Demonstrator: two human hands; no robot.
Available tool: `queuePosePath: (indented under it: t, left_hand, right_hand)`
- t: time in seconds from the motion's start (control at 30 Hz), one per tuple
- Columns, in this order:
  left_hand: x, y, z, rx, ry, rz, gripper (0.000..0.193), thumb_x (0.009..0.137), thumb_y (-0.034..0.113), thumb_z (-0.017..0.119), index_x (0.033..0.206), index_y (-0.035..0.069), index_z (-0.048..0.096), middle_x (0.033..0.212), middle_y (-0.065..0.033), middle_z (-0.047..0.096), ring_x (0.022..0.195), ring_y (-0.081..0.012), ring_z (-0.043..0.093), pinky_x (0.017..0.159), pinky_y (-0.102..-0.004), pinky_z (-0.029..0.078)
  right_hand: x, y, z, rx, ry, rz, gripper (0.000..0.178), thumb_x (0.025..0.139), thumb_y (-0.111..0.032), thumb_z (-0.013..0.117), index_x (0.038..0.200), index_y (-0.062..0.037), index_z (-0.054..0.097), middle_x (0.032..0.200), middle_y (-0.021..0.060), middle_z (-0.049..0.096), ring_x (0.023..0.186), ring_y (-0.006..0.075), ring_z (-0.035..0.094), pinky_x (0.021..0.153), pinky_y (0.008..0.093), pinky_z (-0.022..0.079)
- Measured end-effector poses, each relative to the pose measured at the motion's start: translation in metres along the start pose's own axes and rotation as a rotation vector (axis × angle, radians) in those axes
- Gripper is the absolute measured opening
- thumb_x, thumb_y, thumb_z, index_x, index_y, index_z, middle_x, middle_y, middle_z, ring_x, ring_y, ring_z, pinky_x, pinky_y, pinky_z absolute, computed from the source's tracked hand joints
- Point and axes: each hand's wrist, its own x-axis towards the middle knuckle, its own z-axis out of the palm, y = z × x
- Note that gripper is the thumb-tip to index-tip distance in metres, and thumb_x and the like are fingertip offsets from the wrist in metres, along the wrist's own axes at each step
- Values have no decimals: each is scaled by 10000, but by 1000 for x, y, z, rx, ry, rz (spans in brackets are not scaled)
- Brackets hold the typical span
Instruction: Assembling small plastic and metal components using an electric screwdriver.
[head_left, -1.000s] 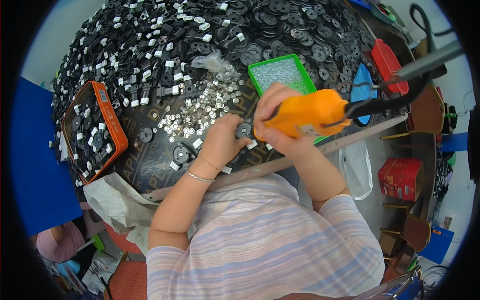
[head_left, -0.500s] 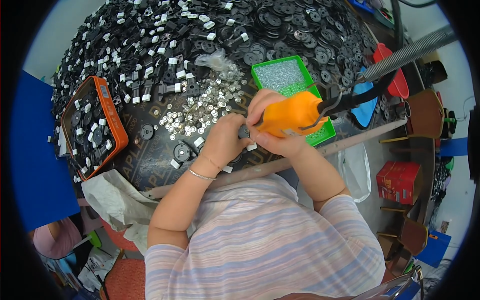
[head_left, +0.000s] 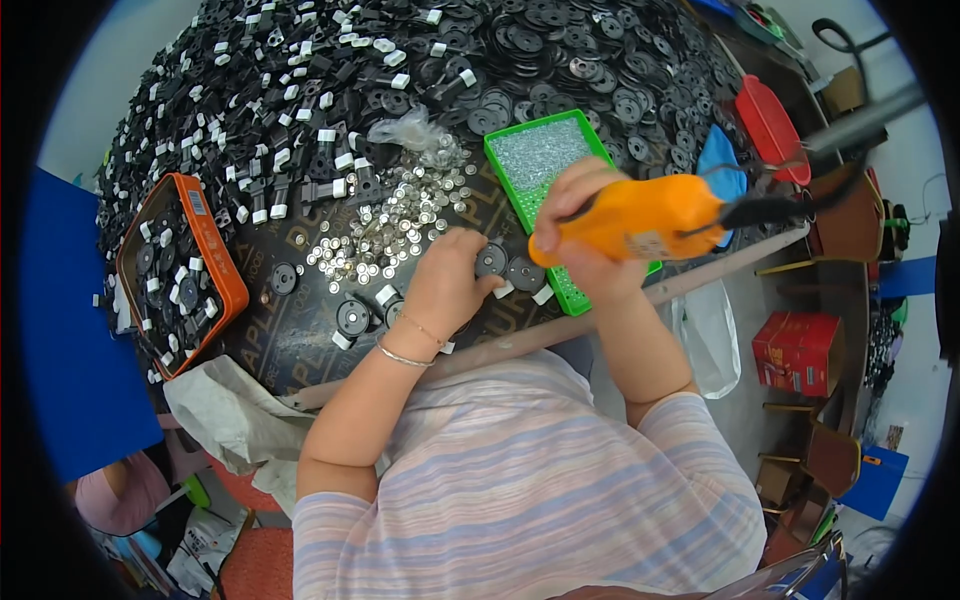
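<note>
L hand (head_left: 452,278) fingers pinched on edge of blk disc part (head_left: 491,260), on desk (head_left: 283,325) in front of torso; R hand (head_left: 600,270) fingers wrapped round orange pwr tool (head_left: 655,218), nose nr 2nd blk disc (head_left: 526,274) just R of 1st. Green tray (head_left: 568,292) w/ small silvery pcs (head_left: 540,152) beyond R hand. Round metal pcs (head_left: 395,225) loose beyond L hand; orange box (head_left: 222,255) w/ blk/white parts far L

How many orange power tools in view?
1: an orange power tool gripped in the right hand, partly in front of the green tray. The cluttered background could hide more.
</note>
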Motion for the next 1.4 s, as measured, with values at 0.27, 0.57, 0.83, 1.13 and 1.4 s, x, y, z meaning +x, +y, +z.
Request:
queuePosePath:
  t: [0.27, 0.57, 0.83, 1.13, 1.4]
  left_hand:
    - [6, -4, -1, 73, 79, -5, 404, 644, 122, 783, 970, -10, 583, 905, -167, 580, 895, -355, 565, 774, -412, 471]
    - [4, -10, -1, 55, 105, -3, 443, 645, 147, 790, 1004, -12, 585, 920, -169, 592, 907, -362, 567, 778, -412, 477]
    - [-8, -3, -29, 7, 127, -1, 517, 618, 183, 817, 1051, 8, 594, 1001, -137, 608, 952, -321, 556, 828, -382, 454]
    - [-49, -7, -55, 101, -92, 129, 623, 498, 250, 852, 1048, 65, 623, 1082, -65, 593, 1064, -265, 515, 943, -411, 334]
    - [-59, -12, -42, 118, -75, 101, 542, 529, 222, 833, 1019, 96, 639, 1048, -52, 606, 1052, -250, 522, 959, -415, 310]
  right_hand:
    - [0, 8, -34, -79, 344, -61, 235, 756, -5, 653, 948, 37, 523, 908, 121, 496, 639, 176, 563, 592, 270, 469]
    - [-5, 24, -33, -11, 357, -43, 225, 761, 12, 650, 947, 33, 525, 912, 116, 502, 638, 170, 565, 584, 266, 473]
    - [-5, 23, -33, -16, 364, -47, 231, 757, 0, 659, 944, 26, 525, 895, 110, 509, 635, 166, 567, 573, 260, 471]
    - [-4, 25, -33, -13, 376, -34, 223, 752, 5, 651, 934, 18, 523, 866, 101, 518, 638, 161, 564, 570, 255, 463]
    - [-4, 17, -31, -25, 388, -23, 234, 749, -10, 647, 938, 11, 511, 858, 94, 498, 656, 169, 553, 599, 280, 463]
